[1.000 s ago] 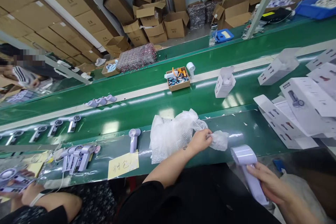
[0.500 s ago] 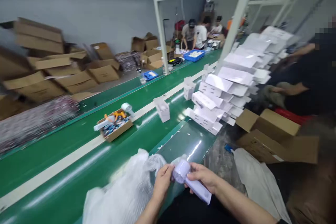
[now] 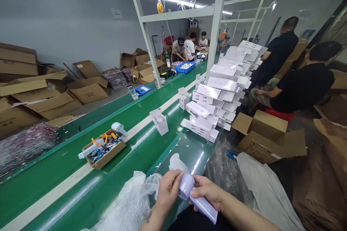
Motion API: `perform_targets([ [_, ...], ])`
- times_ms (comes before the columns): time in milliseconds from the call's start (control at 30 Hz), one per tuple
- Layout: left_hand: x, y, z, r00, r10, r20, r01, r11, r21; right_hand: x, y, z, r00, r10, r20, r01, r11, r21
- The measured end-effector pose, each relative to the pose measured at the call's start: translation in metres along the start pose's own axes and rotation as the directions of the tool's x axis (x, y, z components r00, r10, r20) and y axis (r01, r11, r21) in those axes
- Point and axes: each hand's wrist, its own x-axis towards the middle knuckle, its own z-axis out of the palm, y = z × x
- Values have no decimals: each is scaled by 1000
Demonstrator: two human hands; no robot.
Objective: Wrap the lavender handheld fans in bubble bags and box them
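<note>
My right hand [image 3: 207,192] is closed round the handle of a pale lilac handheld fan [image 3: 195,196], head pointing left. My left hand [image 3: 168,189] is closed on the fan's round head, where a small clear bubble-wrap bag [image 3: 176,162] sticks up behind my fingers. A heap of clear bubble-wrap bags [image 3: 127,205] lies on the green bench just left of my left hand. Both hands sit low, at the near edge of the green bench [image 3: 195,151].
A green conveyor belt [image 3: 67,177] runs away to the right. It carries a small cardboard box of tools [image 3: 104,149] and open white cartons [image 3: 159,121]. A tall stack of white product boxes [image 3: 219,94] stands ahead. Two people in black sit right; brown cartons [image 3: 267,135] on the floor.
The view has swung right and up along the belt. My hands came together: the left left the bag heap and now grips the fan's head with the right.
</note>
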Motion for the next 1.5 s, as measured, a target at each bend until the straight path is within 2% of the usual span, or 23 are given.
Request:
perform_targets([
  [33,-4,3,-5,985,172,-21,-170,982,87,-1,-2,1,999,-29,-20,29,1000,6],
  [67,-10,3,-10,946,323,-31,-313,933,177,-2,-3,3,998,-53,-32,53,999,6],
  [133,-21,1,-18,864,503,-16,-469,816,338,-5,-7,6,993,-102,-64,101,995,-12],
  [200,-33,-3,-21,835,550,13,-497,743,448,-7,-8,9,983,-143,-114,139,989,-42],
  [300,-43,-1,-15,847,531,21,-463,719,518,-4,-2,14,970,-133,-202,121,990,-73],
  [367,-43,4,-6,831,551,80,-514,703,492,2,7,15,961,-75,-265,67,997,-42],
  [467,-37,8,10,759,611,224,-646,667,371,14,19,14,944,-6,-329,12,1000,16],
  [500,-35,7,15,775,588,231,-631,697,341,18,22,12,939,-1,-344,7,1000,18],
  [533,-36,5,19,827,521,210,-562,764,318,20,24,9,934,0,-357,5,1000,14],
  [600,-39,1,26,962,241,130,-267,930,252,23,26,1,921,11,-390,-16,1000,-8],
  [633,-42,-1,28,992,67,109,-88,975,202,22,27,-3,915,26,-402,-41,999,-29],
  [667,-44,-3,30,990,-87,115,69,986,150,20,28,-9,910,38,-413,-73,995,-70],
  [733,-47,-3,32,940,-281,196,271,960,77,12,28,-20,902,34,-431,-133,970,-201],
  [867,-39,5,35,829,-484,280,507,862,-10,-9,10,-35,912,-73,-404,-152,854,-497],
  [933,-29,14,31,821,-515,248,546,834,-75,-18,-12,-34,935,-111,-338,-161,714,-681],
  [1033,-12,27,15,861,-487,145,507,842,-184,-24,-53,-24,971,-137,-197,-108,480,-871],
  [1100,-2,32,0,900,-426,94,435,863,-257,-22,-79,-15,975,-211,-73,27,436,-899],
  [1200,10,30,-11,958,-260,119,284,916,-284,-11,-102,-3,955,-278,106,236,491,-839],
  [1267,16,24,-4,962,-169,216,218,950,-226,1,-104,4,952,-243,188,296,561,-773],
  [1333,21,18,11,951,-136,278,183,972,-150,13,-101,5,949,-228,218,313,587,-747],
  [1433,28,10,30,964,-194,184,207,977,-55,31,-112,-12,961,-219,171,274,650,-709],
  [1467,31,8,32,961,-242,134,249,968,-40,36,-124,-24,962,-252,107,256,689,-678],
  [1500,33,5,32,951,-297,90,301,952,-44,41,-141,-38,943,-333,3,260,727,-635],
])
